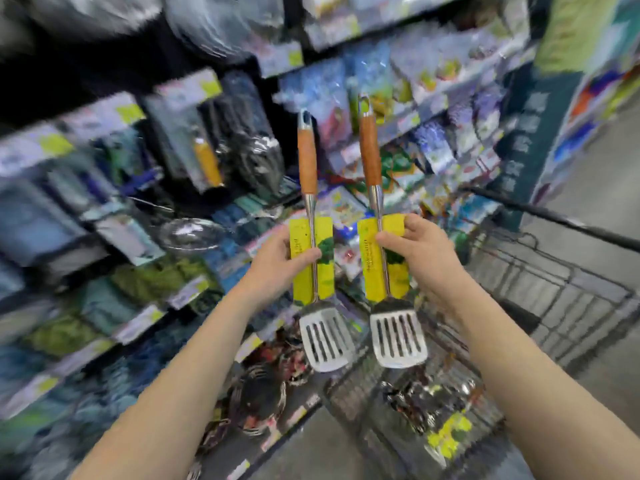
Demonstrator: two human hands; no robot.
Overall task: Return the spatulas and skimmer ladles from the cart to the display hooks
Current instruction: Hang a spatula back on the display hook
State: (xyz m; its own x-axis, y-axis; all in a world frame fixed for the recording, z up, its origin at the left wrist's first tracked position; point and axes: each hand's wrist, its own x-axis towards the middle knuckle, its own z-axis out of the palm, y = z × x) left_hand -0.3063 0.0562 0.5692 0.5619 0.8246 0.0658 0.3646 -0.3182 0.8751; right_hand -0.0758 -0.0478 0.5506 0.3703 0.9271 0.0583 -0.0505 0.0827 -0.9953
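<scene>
Left hand: the left hand [277, 258] is clenched around the yellow card sleeve of the left spatula [313, 237], which is held upright, slotted blade down and wooden grip up.
Right hand: the right hand [420, 251] is pinched on the sleeve of the right spatula [381, 233], carried the same way, just beside the first without touching it.
Hanging holes: the metal loops at the handle tops are raised toward the shelves [114, 216], but no free hook can be made out through the heavy blur.
Cart: the wire cart [554, 289] is seen to the right and below; glinting metal items and a yellow tag are left in its basket, too smeared to name.
Progress: two spatulas are judged lifted out and not yet hung.
Risk, grip: each tool is held by its card, not its shaft, so it may slide or twist in the sleeve if tilted.
Risk, aim: with both hands occupied, a loop may be missed on its hook and nearby packets knocked down.
Risk, collision: the blades may be clashed together.
</scene>
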